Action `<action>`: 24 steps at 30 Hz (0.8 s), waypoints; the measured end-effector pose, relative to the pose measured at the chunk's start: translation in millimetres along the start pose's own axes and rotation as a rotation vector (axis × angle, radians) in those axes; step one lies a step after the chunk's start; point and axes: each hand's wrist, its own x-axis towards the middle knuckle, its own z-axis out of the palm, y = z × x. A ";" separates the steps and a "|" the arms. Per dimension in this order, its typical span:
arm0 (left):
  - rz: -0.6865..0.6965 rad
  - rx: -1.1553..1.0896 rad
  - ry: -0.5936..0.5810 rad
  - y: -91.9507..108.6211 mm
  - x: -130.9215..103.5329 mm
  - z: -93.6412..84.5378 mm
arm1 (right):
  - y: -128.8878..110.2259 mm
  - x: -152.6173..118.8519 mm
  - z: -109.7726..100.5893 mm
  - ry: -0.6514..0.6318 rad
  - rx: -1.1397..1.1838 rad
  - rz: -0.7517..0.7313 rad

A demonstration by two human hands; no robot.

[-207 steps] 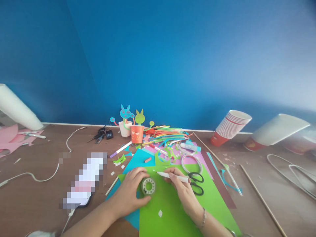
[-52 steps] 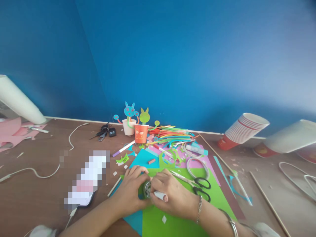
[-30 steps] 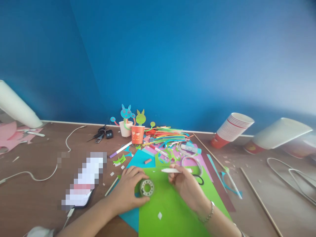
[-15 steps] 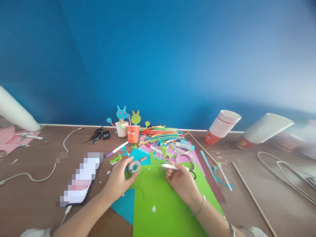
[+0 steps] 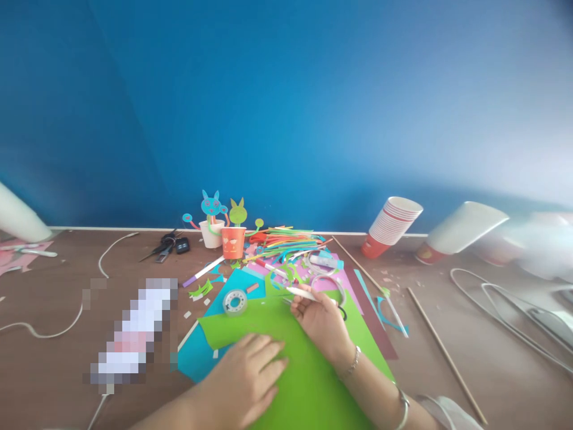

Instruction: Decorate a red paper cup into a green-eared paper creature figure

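Observation:
My left hand [image 5: 253,373] lies palm down over a green paper sheet [image 5: 308,370], fingers stretched out and slightly blurred. The sheet's left part bulges up over blue paper [image 5: 192,355]. A roll of clear tape [image 5: 235,303] rests beyond the left hand, apart from it. My right hand [image 5: 320,316], palm turned up, is closed around a white pen [image 5: 307,293] whose tip points left. A black loop [image 5: 342,313] shows beside this hand; what it belongs to is mostly hidden.
Two paper cups with cut-out animal figures [image 5: 233,242] stand by the wall. Pipe cleaners [image 5: 290,242], paper scraps and markers lie beyond the sheet. Stacked cups [image 5: 394,224] and a wooden stick [image 5: 445,352] are at right; a phone [image 5: 134,334] and keys [image 5: 165,246] at left.
My left hand has left the tape roll and come nearer onto the green sheet, whose left part is now raised. My right hand still holds the pen. The view has shifted slightly.

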 end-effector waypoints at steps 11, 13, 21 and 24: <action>-0.071 0.198 -0.129 10.0 15.8 27.5 | -10.8 -5.2 5.0 0.047 -0.070 -0.048; -0.102 0.226 -0.106 9.6 12.5 25.9 | -14.1 -6.8 6.7 0.087 -0.125 -0.056; -0.081 0.261 -0.082 4.3 8.9 30.9 | -19.2 -24.4 -8.8 0.031 -0.633 0.029; -0.113 0.212 -0.081 1.5 9.5 33.0 | -17.1 -28.7 -15.7 0.006 -0.831 -0.045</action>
